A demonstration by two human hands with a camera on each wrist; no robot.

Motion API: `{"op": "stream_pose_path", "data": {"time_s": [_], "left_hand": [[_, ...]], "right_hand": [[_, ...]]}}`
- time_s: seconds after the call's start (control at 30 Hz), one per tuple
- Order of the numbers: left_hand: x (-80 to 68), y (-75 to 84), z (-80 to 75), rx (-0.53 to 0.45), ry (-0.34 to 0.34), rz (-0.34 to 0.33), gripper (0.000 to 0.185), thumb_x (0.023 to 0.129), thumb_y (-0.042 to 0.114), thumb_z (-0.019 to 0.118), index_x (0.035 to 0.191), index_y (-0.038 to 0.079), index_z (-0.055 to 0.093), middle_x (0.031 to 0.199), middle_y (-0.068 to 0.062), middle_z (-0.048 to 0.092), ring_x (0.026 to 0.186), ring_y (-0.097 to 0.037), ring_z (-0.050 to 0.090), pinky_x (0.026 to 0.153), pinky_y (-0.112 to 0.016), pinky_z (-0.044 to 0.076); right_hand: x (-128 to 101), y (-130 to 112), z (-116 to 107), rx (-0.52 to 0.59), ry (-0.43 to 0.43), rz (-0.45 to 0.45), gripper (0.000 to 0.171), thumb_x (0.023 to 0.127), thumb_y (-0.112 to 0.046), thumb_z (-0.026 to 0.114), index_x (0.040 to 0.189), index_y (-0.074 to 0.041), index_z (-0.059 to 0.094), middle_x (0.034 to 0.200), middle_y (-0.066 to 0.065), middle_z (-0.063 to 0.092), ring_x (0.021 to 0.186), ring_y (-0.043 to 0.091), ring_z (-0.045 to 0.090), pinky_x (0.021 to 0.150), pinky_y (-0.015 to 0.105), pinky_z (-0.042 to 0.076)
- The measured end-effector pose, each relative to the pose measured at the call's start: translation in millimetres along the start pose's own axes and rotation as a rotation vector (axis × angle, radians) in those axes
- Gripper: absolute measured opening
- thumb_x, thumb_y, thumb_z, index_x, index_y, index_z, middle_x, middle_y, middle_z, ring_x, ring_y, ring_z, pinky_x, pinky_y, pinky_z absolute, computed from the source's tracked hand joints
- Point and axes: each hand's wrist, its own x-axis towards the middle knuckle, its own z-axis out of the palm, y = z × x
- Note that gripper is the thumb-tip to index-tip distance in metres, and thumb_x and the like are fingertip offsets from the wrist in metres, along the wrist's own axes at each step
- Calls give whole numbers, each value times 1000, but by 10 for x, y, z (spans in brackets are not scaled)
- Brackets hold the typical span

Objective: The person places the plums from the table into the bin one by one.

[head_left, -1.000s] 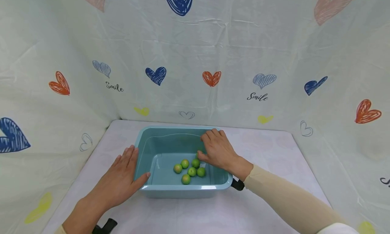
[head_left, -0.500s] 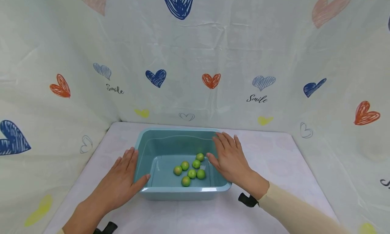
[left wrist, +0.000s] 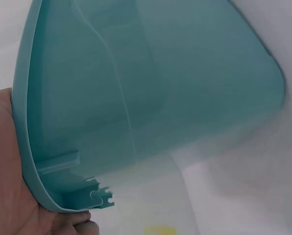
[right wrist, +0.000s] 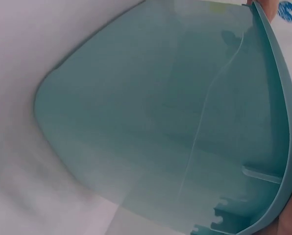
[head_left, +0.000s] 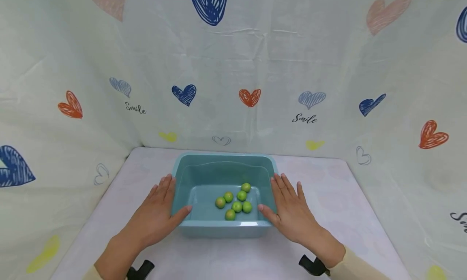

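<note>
A light blue plastic basin (head_left: 224,229) stands on the table in the head view. On its floor lie several small round green fruits (head_left: 236,207), mostly right of the middle. My left hand (head_left: 151,217) rests on the left rim, fingers straight and the thumb over the front left corner. At the right rim lies my right hand (head_left: 296,217), its fingers straight and spread, the thumb over the front right corner. Both wrist views show the basin's outer wall (left wrist: 151,83) from below the rim, with a palm (left wrist: 4,161) against the rim in the left one.
A pale cloth-covered table (head_left: 233,259) carries the basin. Behind and at the sides hangs a white curtain (head_left: 277,69) printed with hearts and "Smile". Each wrist wears a black strap mount (head_left: 313,266).
My right hand has drawn back from above the fruits to the basin's right rim. The basin has shifted slightly to the right, with my left hand staying on its left rim.
</note>
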Motion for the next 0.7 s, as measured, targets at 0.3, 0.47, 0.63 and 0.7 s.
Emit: {"op": "stream_pose_path", "data": {"time_s": [0.3,0.47,0.63,0.7], "left_hand": [[186,281,99,-5,5,23,105,102,72,46,163,-11,21,173,-29,16,161,-47,18,128,-64,19],[206,326,122,17,2,22,104,103,70,45,163,-11,20,173,-29,16,161,-46,18,128,-64,20],[212,347,97,39,-8,17,103,104,69,47,163,-11,20,172,-30,16,160,-47,18,128,-65,21],[215,353,84,46,-17,15,102,104,67,47,163,-12,20,172,-30,15,160,-47,18,128,-66,20]], "right_hand": [[-44,285,-112,-8,-35,99,96,103,-65,53,162,8,30,170,27,28,160,47,21,121,80,10],[-64,332,-121,-8,-44,111,98,103,-67,51,163,7,29,171,27,25,160,47,20,121,80,9],[-69,345,-110,5,-46,125,100,102,-68,51,164,7,25,173,26,22,161,46,17,122,79,8],[-65,348,-105,5,-44,131,101,102,-69,50,164,7,24,173,26,21,161,47,17,123,79,7]]}}
